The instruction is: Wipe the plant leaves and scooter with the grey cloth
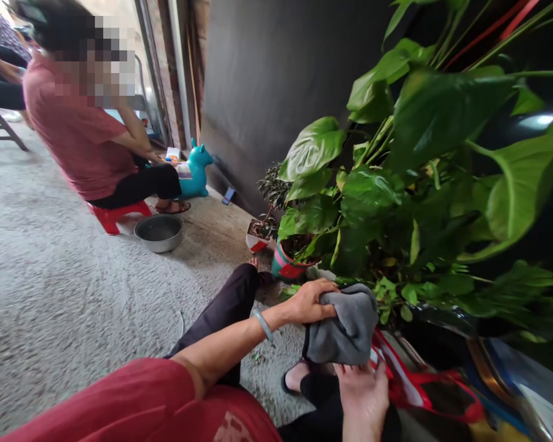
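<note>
My left hand (311,301) grips the top of a grey cloth (345,328), fingers curled over its upper edge; a pale bangle sits on that wrist. My right hand (362,393) holds the cloth's lower edge from beneath. The cloth hangs bunched between both hands, just in front of a big leafy green plant (419,178) and above a red and white pot (405,374). My dark-trousered legs and sandalled foot show below.
A person in a pink shirt sits on a low red stool (115,215) at the left, beside a metal bowl (159,232) and a teal toy animal (196,175). Two small potted plants (276,242) stand on the concrete floor by a dark wall.
</note>
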Action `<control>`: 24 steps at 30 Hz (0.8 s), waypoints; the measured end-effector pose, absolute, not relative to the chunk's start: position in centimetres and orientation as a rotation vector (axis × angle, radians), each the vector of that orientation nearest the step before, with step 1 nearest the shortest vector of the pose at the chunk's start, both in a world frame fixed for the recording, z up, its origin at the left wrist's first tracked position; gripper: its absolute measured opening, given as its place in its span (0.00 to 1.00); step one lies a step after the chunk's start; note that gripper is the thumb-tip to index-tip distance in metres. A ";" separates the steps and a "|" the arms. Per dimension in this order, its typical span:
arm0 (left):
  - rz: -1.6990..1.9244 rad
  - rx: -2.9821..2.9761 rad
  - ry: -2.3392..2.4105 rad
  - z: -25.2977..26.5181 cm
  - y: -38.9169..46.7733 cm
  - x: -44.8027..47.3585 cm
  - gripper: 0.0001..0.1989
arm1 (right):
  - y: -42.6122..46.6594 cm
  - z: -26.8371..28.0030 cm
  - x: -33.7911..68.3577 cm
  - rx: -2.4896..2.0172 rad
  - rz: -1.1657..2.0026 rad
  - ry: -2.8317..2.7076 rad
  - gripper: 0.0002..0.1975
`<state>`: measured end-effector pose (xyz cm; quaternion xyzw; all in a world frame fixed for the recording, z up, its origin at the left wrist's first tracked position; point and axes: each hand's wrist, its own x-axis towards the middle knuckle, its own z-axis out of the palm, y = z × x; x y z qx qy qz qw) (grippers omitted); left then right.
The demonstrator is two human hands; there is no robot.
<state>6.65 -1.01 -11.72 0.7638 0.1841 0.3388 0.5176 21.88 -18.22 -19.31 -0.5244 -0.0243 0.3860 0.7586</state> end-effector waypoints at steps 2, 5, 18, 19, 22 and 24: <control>0.863 1.778 0.388 -11.7 -1.1 6.6 0.19 | -18.0 -17.5 21.0 -1.169 0.854 -0.105 0.19; 0.896 1.654 0.295 -11.5 -1.4 6.3 0.17 | -17.4 -15.9 19.9 -1.280 0.796 -0.202 0.20; 0.388 0.790 0.176 -11.0 -1.9 3.5 0.15 | -17.0 -8.8 17.3 -1.427 0.523 -0.245 0.20; 0.364 0.756 0.201 -10.9 -1.9 3.2 0.12 | -17.0 -8.4 17.1 -1.427 0.525 -0.227 0.20; 0.347 0.742 0.275 -10.7 -1.6 2.5 0.09 | -17.1 -8.1 17.3 -1.411 0.534 -0.158 0.22; 0.358 0.806 0.277 -10.6 -1.1 1.9 0.13 | -17.4 -8.4 18.1 -1.482 0.490 -0.218 0.21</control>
